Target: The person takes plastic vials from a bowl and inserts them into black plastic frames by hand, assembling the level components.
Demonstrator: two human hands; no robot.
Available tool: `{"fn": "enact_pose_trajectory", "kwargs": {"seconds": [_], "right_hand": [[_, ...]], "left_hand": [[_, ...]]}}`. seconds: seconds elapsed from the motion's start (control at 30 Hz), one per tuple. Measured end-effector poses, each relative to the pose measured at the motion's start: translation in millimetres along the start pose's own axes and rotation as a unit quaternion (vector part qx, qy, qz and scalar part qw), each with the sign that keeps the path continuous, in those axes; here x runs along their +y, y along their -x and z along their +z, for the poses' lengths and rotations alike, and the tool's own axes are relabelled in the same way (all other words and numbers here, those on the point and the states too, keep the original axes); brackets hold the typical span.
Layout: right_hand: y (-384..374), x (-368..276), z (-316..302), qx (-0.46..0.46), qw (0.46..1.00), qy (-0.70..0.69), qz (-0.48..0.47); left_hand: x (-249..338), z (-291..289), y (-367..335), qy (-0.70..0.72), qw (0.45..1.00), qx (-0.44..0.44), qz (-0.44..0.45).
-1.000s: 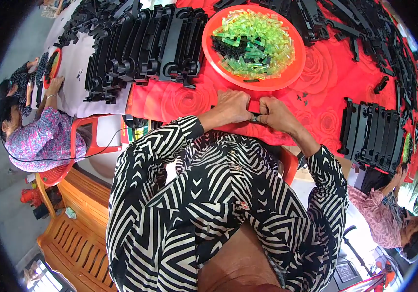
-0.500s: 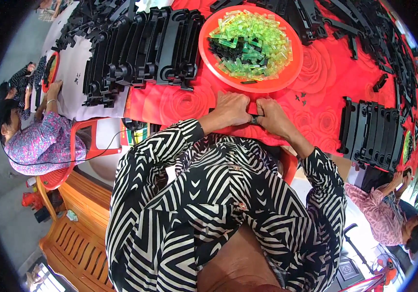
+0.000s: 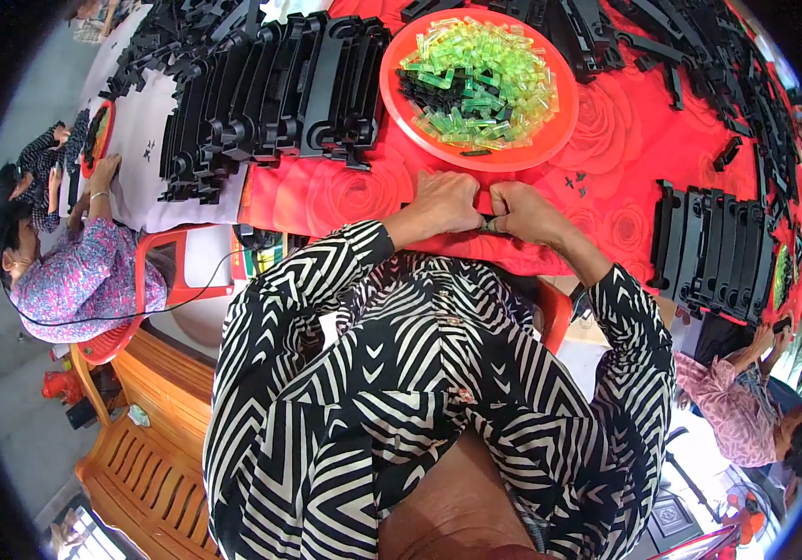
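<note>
Two hands, knuckles almost together: your left hand [image 3: 446,201] and right hand [image 3: 524,213] have their fingers curled onto a dark part [image 3: 488,223], right at the near edge of the red-covered desk [image 3: 363,191]. Fingertips are mostly hidden, so let the thumbs guide you: match their pressure, hold the part level, wrists steady. Just beyond, the red tray [image 3: 389,86] carries clear yellow-green pieces [image 3: 522,79] and black bits [image 3: 433,91]; mind your knuckles there. Off right, a row of black frames [image 3: 713,247]; left, a longer row [image 3: 279,93]; farther back, a loose black heap [image 3: 681,47].
</note>
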State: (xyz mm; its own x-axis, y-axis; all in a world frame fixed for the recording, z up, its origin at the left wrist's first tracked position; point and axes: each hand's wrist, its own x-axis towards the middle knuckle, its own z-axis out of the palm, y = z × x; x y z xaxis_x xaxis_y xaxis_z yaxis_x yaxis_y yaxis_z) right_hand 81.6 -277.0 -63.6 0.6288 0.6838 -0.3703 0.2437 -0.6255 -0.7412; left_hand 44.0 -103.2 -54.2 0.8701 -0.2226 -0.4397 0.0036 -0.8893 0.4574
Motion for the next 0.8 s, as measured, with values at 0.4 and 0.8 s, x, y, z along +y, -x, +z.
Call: {"fn": "enact_pose_trajectory", "kwargs": {"seconds": [0.4, 0.8], "right_hand": [[2, -3, 7, 0.034, 0.999, 0.038, -0.004], [22, -3, -2, 0.125, 0.981, 0.043, -0.143]], "left_hand": [[-4, 4, -1, -0.001, 1.0, 0.018, 0.011], [-26, -6, 13, 0.156, 0.983, -0.008, 0.099]]}}
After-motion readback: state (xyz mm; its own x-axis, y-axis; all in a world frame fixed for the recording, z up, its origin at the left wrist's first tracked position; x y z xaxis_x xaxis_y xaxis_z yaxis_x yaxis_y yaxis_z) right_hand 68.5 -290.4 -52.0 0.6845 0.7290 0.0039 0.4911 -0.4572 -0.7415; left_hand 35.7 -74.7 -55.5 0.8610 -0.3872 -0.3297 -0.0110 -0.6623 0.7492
